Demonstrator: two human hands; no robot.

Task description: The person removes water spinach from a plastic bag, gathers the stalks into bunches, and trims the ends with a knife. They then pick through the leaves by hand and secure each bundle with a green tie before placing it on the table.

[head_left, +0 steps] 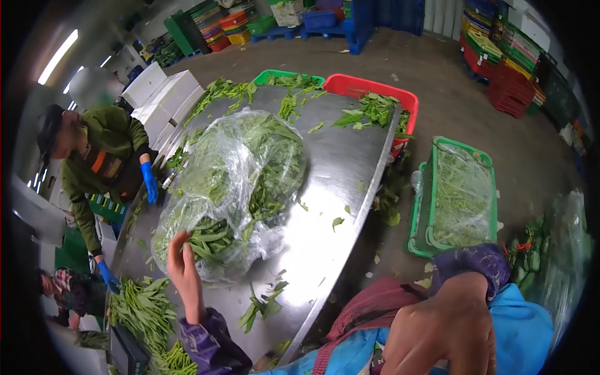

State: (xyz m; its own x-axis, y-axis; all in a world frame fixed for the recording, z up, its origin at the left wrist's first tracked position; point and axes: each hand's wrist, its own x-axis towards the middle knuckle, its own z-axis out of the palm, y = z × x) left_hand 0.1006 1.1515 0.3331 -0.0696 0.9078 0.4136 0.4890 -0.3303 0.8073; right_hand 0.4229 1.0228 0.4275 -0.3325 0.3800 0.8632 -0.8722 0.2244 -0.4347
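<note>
A large clear plastic bag [240,181] full of leafy greens lies on the metal table [319,250], its mouth towards me. At that mouth, beside the green leaves [211,240] showing there, my left hand [184,272] is raised with its fingers apart, holding nothing that I can see. Close to the camera, my right hand [440,325] is in front of my blue clothing, back of the hand up. Its fingers point down and are mostly out of sight, so what they hold, if anything, is hidden.
Across the table a co-worker [103,156] in blue gloves leans over, near a pile of greens [144,306]. A red crate [375,87] stands at the table's far corner. Green crates [462,194] with bagged greens sit on the floor at right. Loose leaves dot the table.
</note>
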